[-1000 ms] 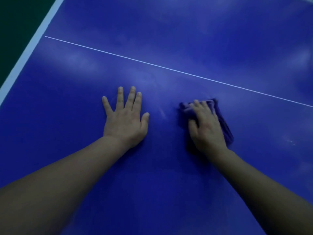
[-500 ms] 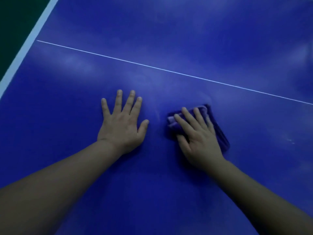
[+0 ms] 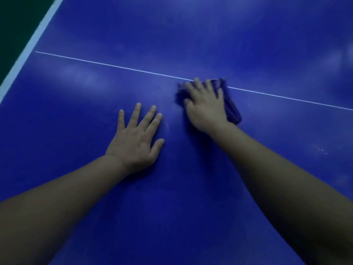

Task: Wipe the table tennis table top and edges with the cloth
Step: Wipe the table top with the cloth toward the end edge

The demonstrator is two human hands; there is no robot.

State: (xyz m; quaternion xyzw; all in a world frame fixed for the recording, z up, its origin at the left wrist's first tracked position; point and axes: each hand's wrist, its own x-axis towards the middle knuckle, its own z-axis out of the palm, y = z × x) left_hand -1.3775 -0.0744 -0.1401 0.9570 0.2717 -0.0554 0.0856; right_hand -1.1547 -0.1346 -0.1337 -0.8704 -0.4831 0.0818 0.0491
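The blue table tennis table top (image 3: 191,35) fills the head view. A folded dark purple cloth (image 3: 231,108) lies on it, reaching the thin white centre line (image 3: 114,66). My right hand (image 3: 205,106) presses flat on the cloth with straight, spread fingers and covers most of it. My left hand (image 3: 136,140) rests flat on the bare table, fingers spread, a little nearer to me and to the left of the cloth.
The table's white edge stripe (image 3: 28,48) runs along the far left, with dark green floor (image 3: 15,25) beyond it. A few small white specks (image 3: 321,150) sit on the surface at the right.
My right hand has pushed the cloth away from me, up to the white centre line, after first sliding it toward my left hand. My left hand has stayed planted.
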